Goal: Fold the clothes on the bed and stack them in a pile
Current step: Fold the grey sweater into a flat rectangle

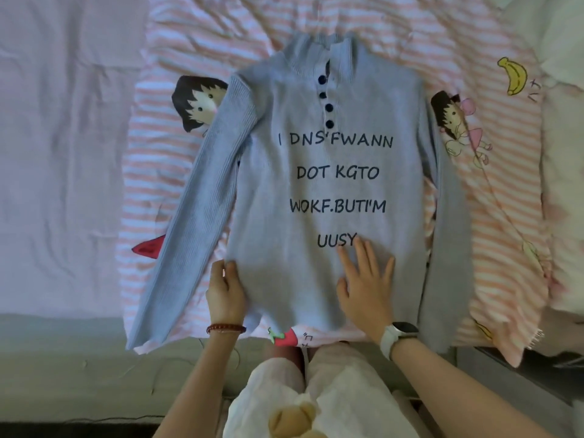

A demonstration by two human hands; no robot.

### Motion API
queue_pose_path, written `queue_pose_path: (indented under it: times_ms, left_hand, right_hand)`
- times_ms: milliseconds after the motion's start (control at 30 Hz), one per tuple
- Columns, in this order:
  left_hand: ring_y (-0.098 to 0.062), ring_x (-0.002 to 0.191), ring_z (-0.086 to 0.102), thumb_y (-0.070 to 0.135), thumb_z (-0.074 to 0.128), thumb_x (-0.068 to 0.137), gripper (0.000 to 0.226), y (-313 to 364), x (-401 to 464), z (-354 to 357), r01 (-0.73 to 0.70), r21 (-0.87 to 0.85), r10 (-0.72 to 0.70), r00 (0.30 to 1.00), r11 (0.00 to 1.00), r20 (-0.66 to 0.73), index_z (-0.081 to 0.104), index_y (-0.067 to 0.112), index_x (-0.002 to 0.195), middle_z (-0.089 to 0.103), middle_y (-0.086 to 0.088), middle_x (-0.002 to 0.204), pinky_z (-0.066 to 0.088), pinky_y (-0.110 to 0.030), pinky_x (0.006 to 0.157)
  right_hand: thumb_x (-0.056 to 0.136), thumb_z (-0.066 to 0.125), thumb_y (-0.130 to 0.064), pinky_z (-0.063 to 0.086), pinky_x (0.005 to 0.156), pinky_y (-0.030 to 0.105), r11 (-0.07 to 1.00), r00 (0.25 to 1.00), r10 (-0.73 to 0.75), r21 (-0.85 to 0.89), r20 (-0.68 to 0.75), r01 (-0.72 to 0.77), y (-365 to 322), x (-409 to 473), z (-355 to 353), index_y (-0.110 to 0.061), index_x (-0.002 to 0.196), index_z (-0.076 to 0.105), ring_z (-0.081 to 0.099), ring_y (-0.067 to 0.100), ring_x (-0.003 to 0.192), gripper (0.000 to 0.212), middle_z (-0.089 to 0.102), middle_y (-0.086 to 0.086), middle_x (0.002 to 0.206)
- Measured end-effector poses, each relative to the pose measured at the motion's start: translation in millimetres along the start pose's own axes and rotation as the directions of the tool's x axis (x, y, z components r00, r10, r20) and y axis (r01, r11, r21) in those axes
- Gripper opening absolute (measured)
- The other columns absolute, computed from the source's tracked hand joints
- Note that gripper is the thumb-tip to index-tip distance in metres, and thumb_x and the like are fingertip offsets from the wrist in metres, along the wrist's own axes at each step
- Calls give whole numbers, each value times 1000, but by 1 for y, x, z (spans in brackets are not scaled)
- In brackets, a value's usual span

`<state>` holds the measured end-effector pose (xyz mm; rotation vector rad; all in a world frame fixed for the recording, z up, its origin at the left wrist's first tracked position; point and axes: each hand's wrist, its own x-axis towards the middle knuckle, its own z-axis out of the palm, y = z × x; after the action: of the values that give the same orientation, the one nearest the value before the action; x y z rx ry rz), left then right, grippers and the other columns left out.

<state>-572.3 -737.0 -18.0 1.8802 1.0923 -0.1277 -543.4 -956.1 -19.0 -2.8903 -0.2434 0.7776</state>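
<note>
A light blue knitted sweater [316, 184] with dark buttons and black lettering lies flat and face up on the bed, collar away from me, both long sleeves stretched down along its sides. My left hand [226, 287] pinches the sweater's lower left side edge near the hem. My right hand [363, 279] presses flat on the lower front of the sweater, fingers spread, just below the lettering.
Under the sweater lies a pink-and-white striped quilt [189, 45] with cartoon prints. A plain pale sheet [63, 153] covers the bed to the left. White bedding [565, 184] lies at the right edge. The bed's near edge runs just below my wrists.
</note>
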Motion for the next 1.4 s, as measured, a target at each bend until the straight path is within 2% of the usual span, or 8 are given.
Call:
queue_pose_path:
  times_ms: [267,400,633,933,1100,1233,1300,1400]
  left_hand:
    - [-23,55,41,23,62,87,38,-36,16,-29,24,268,-65,987,963,146,39,11,60,40,-2,56,23,-30,48]
    - [-39,94,53,11,64,82,32,-33,10,-22,154,349,-167,986,924,5,48,-4,106,53,-21,100,35,-36,71]
    - [-49,120,43,11,74,72,56,8,-24,23,-518,565,401,855,642,328,56,5,124,45,-26,135,40,-58,88]
    - [-26,144,4,39,45,93,59,90,-39,126,-823,443,431,565,355,704,23,25,146,10,-4,157,7,-49,114]
    - [-24,144,-1,41,40,95,59,140,-34,194,-865,414,435,501,285,748,19,25,147,3,-3,157,6,-44,114]
    - [-25,143,4,33,47,93,56,178,-28,233,-817,409,453,569,406,686,27,24,144,10,-4,156,13,-48,113]
    - [-26,142,11,28,48,93,49,200,-23,251,-814,417,508,579,404,638,36,22,140,19,-7,153,17,-48,111]
    - [-28,138,18,22,47,93,39,226,-9,268,-804,477,588,589,355,554,47,19,132,30,-8,148,22,-50,107]
  right_hand:
    - [90,52,-12,10,114,50,966,973,181,211,-145,-149,25,-23,-4,-9,138,42,20,31,141,49,25,15,151]
    - [93,51,-16,26,109,43,831,891,442,420,-98,-366,47,-38,-8,-11,142,32,23,31,137,53,22,14,150]
    - [96,45,-17,38,93,38,774,884,467,494,-23,-397,67,-50,-6,-12,134,43,43,31,120,39,42,15,133]
    - [87,57,-41,39,96,46,688,758,652,426,-5,-588,130,-17,-47,-15,142,26,34,35,125,68,32,16,139]
    - [90,51,-37,43,85,41,783,820,570,267,53,-562,144,22,-58,-17,138,30,43,33,115,56,39,12,130]
    - [92,43,-10,47,61,42,692,869,485,649,-96,-315,199,27,-87,-6,86,56,56,31,70,15,60,10,78]
    - [91,43,-6,50,66,42,564,834,533,794,-141,-226,238,32,-117,-9,81,56,60,31,73,16,64,10,83]
    - [90,50,-13,45,64,31,680,853,456,718,-252,-152,251,41,-130,-18,82,54,56,22,69,11,62,2,80]
